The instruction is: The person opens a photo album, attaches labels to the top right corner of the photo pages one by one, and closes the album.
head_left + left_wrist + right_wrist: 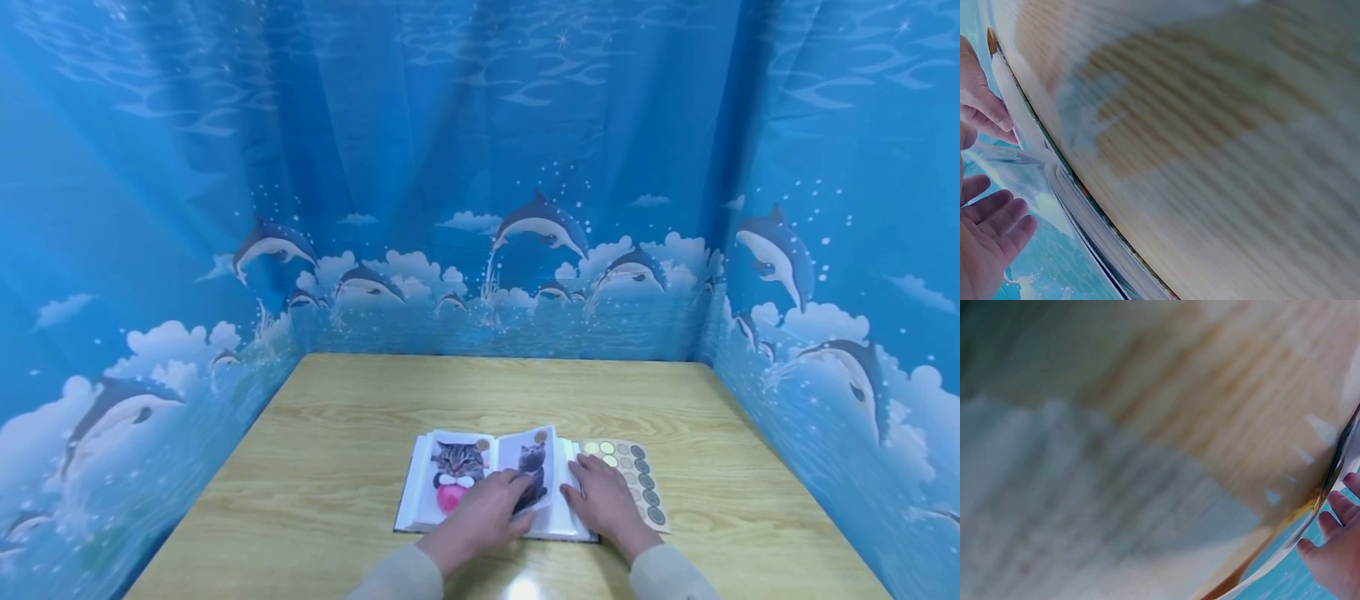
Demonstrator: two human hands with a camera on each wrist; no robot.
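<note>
An open photo album (420, 523) lies on the table. Its left page carries a tabby cat picture (459, 458) with a pink ball-like shape below. A page with a grey cat picture (531, 458) stands partly lifted, its right edge bent up over a white page. My left hand (487, 510) is at the lower part of that lifted page, fingers loosely extended; in the left wrist view its palm faces the sleeve pages (1069, 194). My right hand (603, 500) rests at the album's right edge, fingers spread. In the right wrist view its fingertips are near the album's edge.
A card of round stickers (658, 517), pale and dark, lies beside the album, partly under my right hand. The wood-grain table (337, 433) is enclosed by a blue dolphin-print curtain (420, 167) at the back and sides.
</note>
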